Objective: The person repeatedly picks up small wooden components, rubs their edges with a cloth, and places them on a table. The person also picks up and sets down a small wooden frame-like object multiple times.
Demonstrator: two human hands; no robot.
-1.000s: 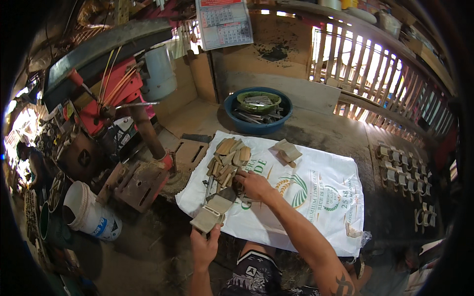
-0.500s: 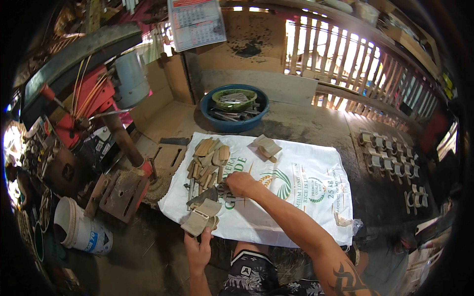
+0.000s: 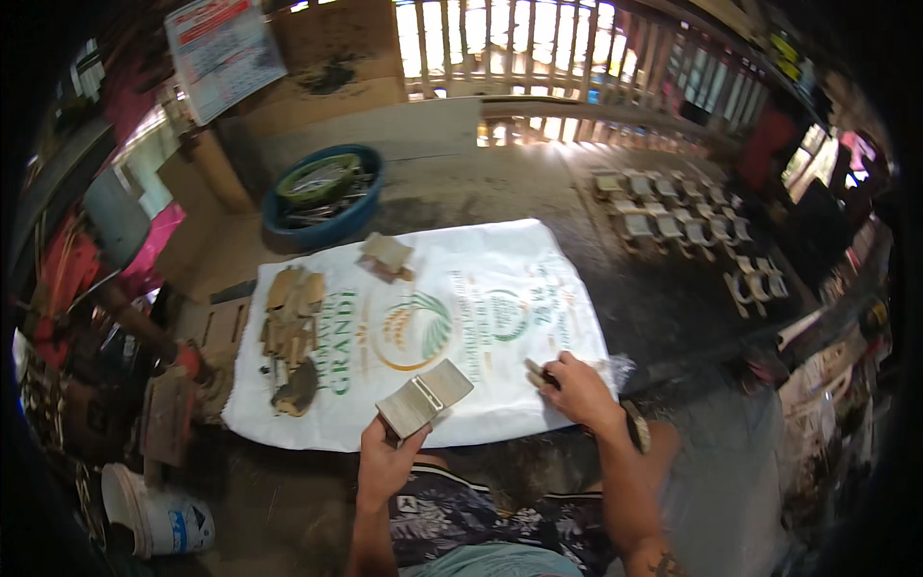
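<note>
My left hand [image 3: 383, 469] grips a tan, slightly bent flat piece [image 3: 408, 405] with a pale narrow slot frame on its face, held above the front edge of a white printed sack [image 3: 481, 252]. At the sack's right side my right hand [image 3: 583, 392] is closed around a small brownish strip [image 3: 536, 371]; its exact kind is hard to make out. A heap of small wooden pieces [image 3: 288, 322] lies on the sack's left part, with a dark flat piece [image 3: 296, 388] at its near end. Toward the far edge sits another tan bent piece [image 3: 386, 254].
Beyond the sack at left stands a blue basin [image 3: 356, 207] with a green bowl [image 3: 322, 183] inside. Rows of similar tan pieces [image 3: 673, 226] cover the table's far right. A drill press [image 3: 159, 337] stands left, above a white bucket [image 3: 159, 524].
My right hand has left the heap and moved right across the sack, with a small strip in it. My left hand still holds the slotted piece. The view has swung right.
</note>
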